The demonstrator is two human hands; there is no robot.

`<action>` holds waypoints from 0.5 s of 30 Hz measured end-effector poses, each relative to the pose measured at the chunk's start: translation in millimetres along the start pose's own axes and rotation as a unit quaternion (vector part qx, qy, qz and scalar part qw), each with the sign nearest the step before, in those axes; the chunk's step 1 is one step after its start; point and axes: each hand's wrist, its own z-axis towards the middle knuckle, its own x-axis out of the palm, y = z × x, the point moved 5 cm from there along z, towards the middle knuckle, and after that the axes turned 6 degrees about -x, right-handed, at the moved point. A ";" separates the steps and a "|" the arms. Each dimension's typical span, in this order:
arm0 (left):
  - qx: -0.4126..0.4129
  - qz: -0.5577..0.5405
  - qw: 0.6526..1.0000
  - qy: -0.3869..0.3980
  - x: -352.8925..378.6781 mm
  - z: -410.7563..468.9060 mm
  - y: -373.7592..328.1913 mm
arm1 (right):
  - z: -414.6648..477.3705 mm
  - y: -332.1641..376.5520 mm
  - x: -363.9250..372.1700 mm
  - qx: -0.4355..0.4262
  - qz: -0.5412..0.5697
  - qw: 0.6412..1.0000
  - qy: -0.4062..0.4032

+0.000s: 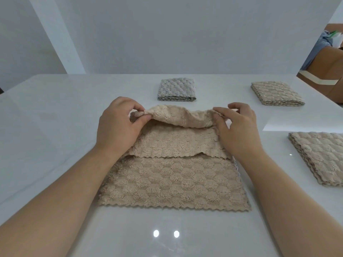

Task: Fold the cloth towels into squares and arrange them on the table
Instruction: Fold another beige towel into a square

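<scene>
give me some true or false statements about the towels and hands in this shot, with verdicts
1. The left hand and right hand each pinch the raised far end of the middle beige towel. True.
2. The grey folded towel lies nearer the person than the hands. False: it lies beyond them.
3. The far-right beige towel and the right-edge beige towel are both folded. True.
4. The middle beige towel hangs wholly clear of the table. False: its near part lies flat on it.
</scene>
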 end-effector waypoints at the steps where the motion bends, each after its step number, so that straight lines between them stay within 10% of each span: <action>1: -0.011 -0.006 1.000 0.002 -0.1 -0.4 0.3 | 0.2 1.4 -1.8 -0.002 0.003 1.000 -0.013; 10: -0.155 -0.249 0.952 0.085 10.2 -3.9 2.0 | 1.4 6.5 -19.1 0.069 0.083 0.994 -0.017; 15: -0.100 -0.164 0.980 0.059 7.7 4.0 9.3 | 0.6 6.7 -14.4 0.125 0.148 0.981 0.002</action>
